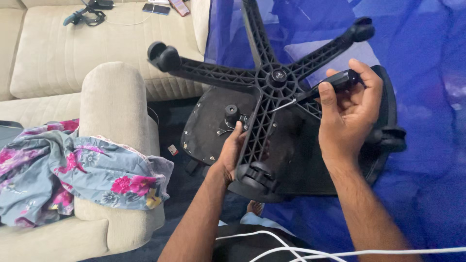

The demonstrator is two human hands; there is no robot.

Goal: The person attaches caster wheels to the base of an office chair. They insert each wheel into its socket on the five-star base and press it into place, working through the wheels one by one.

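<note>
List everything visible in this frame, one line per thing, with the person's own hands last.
chair base: 1, black, five spokes, centre, upturned
casters: 3 seen, black, on spoke ends
seat underside: 1, black, beneath the base
screwdriver: 1, black handle, tip near the hub
sofa: 1, cream, left
floral cloth: 1, blue-grey and pink, over the sofa arm
phones: 2, dark and reddish, sofa top
blue sheet: 1, right
white cables: 2, bottom
left hand: on a spoke
right hand: holding the screwdriver
</note>
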